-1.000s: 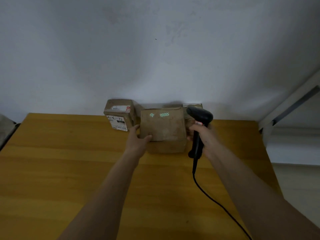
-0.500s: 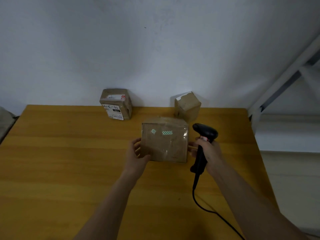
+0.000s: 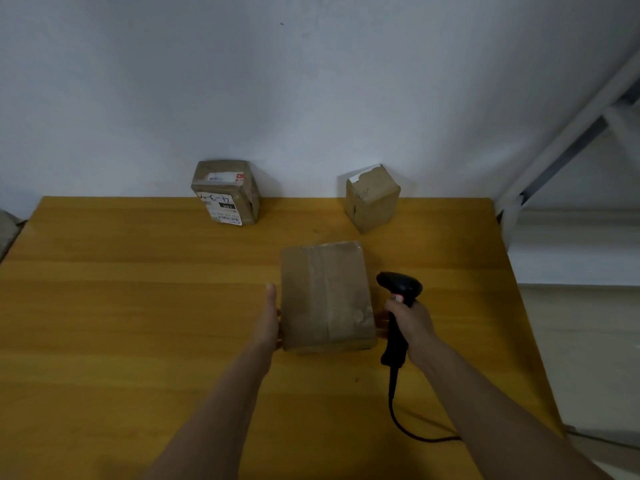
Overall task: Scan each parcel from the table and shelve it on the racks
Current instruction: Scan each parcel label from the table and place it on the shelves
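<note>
A brown taped parcel (image 3: pixel 325 296) lies flat on the wooden table (image 3: pixel 121 306), taped face up, between my two hands. My left hand (image 3: pixel 268 320) presses edge-on against its left side with straight fingers. My right hand (image 3: pixel 414 323) grips the handle of a black barcode scanner (image 3: pixel 400 287), and its fingertips touch the parcel's right side. The scanner's head points left over the parcel's right edge. Two more parcels stand at the back by the wall: one with white labels (image 3: pixel 225 192) and a plain one turned corner-on (image 3: pixel 372 199).
The scanner's black cable (image 3: pixel 398 417) trails across the table to the right front edge. A white metal rack frame (image 3: pixel 554 150) rises at the right, beyond the table's right edge. A white wall closes the back.
The parcel came toward me, away from the wall, and tipped from its green-printed face to its taped face, now lying flat. Both hands moved back with it.
</note>
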`<state>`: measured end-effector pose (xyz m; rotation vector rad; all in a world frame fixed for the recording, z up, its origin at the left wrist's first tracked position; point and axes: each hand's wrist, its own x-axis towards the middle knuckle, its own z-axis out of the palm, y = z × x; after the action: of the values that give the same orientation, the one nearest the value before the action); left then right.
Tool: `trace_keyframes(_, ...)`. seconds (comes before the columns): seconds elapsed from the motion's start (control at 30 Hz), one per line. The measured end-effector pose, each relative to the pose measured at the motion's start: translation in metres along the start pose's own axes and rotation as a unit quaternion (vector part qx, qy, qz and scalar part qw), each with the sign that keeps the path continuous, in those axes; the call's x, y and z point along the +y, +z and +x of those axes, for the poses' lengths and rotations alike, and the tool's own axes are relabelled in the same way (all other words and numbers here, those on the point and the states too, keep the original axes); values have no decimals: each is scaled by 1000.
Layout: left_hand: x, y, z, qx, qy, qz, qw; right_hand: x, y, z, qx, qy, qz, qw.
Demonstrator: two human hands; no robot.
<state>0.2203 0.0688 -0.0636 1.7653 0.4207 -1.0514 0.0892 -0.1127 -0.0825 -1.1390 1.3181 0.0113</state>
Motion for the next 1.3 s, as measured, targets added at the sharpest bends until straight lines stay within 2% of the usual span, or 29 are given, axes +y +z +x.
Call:
trace_keyframes(0.2, 27, -5, 8, 14, 10, 63, 998, -21, -2, 1, -1, -24, 33, 999)
trace_keyframes(0.33, 61, -2, 16, 16, 53, 53, 997, -58, 7, 9, 15, -76, 27, 997)
trace_keyframes(0.43, 73, 7, 18, 23, 70, 47, 996, -79, 18, 8, -9, -101, 22, 995)
trace_keyframes(0.67, 80, 17, 9, 38, 75, 5, 996, -93, 25, -3, -21, -115, 28, 993)
trace_keyframes(0.83, 89, 17, -6, 73, 148, -36, 986, -106, 12, -18, -12, -171, 90, 981)
trace_keyframes(1.03, 85, 21, -29, 99, 206, -87, 970, -112, -2, -39, -43, -216, 131, 967)
trace_keyframes(1.13, 68, 23, -32, 97, 196, -63, 974, -99, -5, -43, -51, -212, 131, 967)
trace_keyframes(1.3, 47, 24, -32, 82, 207, -13, 975, -72, -10, -31, -7, -156, 123, 980)
